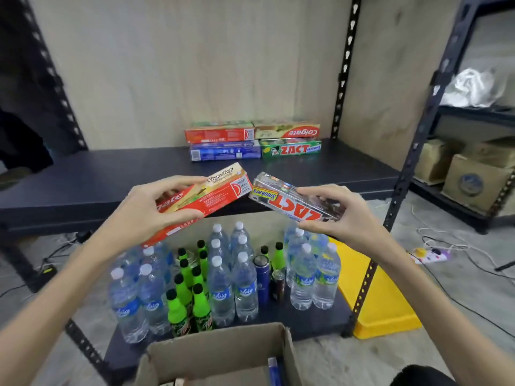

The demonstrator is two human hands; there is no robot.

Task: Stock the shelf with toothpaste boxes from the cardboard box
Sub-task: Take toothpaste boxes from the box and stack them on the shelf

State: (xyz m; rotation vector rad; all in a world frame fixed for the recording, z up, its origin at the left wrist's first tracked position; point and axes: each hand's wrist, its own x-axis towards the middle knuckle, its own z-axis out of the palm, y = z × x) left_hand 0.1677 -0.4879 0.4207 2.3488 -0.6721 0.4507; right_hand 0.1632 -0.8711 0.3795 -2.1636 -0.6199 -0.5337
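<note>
Presently, above the shelf (pixel 83 179) front edge: left hand (pixel 145 210) closed around a red Colgate box (pixel 211 199); right hand (pixel 345 215) pinching a silver Zact box (pixel 289 199) between thumb and fingers. Toward the shelf's back: four toothpaste boxes (pixel 252 140), stacked two by two. Below the shelf: water bottles (pixel 223 291), green bottles (pixel 178 310). Nearest the camera, below the shelf: open cardboard box (pixel 220 352).

Water bottles (pixel 245 285) and green bottles (pixel 176 310) crowd beside a yellow tray (pixel 384 310).
</note>
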